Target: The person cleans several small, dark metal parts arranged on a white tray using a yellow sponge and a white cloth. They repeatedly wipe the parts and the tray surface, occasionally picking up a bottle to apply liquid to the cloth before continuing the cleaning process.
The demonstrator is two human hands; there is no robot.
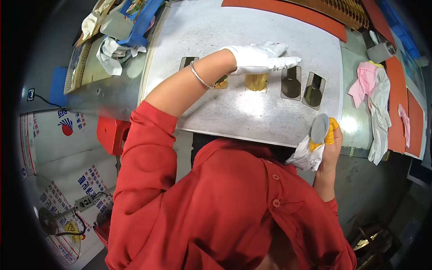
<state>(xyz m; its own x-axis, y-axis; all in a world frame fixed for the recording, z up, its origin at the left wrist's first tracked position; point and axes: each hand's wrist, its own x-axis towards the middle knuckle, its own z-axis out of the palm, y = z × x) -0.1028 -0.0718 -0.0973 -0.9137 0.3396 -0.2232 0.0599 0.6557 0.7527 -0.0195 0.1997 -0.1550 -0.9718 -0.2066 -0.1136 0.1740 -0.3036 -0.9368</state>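
Note:
My left hand, in a white glove, reaches across the white-topped table with its fingers stretched out and apart. Its fingertips are just above the top end of a dark flat plate with a rounded shape and a patterned border. To the right lies a similar dark plate, and a gold plate lies below the palm. More plates are partly hidden under my left forearm. Yellow covers sit on fingers of my right hand, closed at the table's near right edge around a grey disc and a bunched white cloth.
Pink and white gloves lie at the right beside a grey-white bottle. An orange-red strip and a ridged rack stand at the back. A blue bin and white cloth occupy the back left; a red stool stands below.

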